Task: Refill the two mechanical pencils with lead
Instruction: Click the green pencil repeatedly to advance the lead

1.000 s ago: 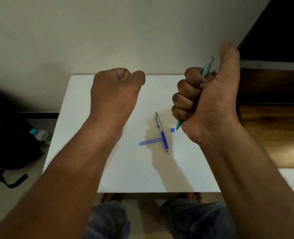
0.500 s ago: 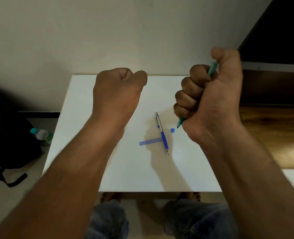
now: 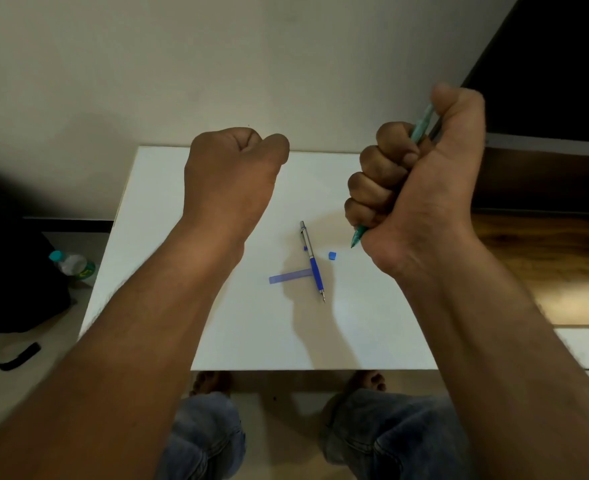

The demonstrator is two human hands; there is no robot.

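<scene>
My right hand (image 3: pixel 414 181) is raised over the right side of the white table (image 3: pixel 168 237), fisted around a teal mechanical pencil (image 3: pixel 421 124). The thumb presses down on the pencil's top end and its tip pokes out below the fist. My left hand (image 3: pixel 232 174) is a closed fist held above the table; I cannot tell if anything is inside it. A blue and silver mechanical pencil (image 3: pixel 312 261) lies on the table between my hands, tip toward me. A blue lead case (image 3: pixel 289 276) lies beside it, and a small blue cap (image 3: pixel 332 255) sits to its right.
A black bag (image 3: pixel 12 278) and a plastic bottle (image 3: pixel 73 265) are on the floor to the left. A dark wooden surface (image 3: pixel 545 265) adjoins the table on the right. My knees and feet show below the near table edge.
My right thumb, stretched upward a second ago, has come down onto the top end of the teal pencil. My left fist has stayed in place.
</scene>
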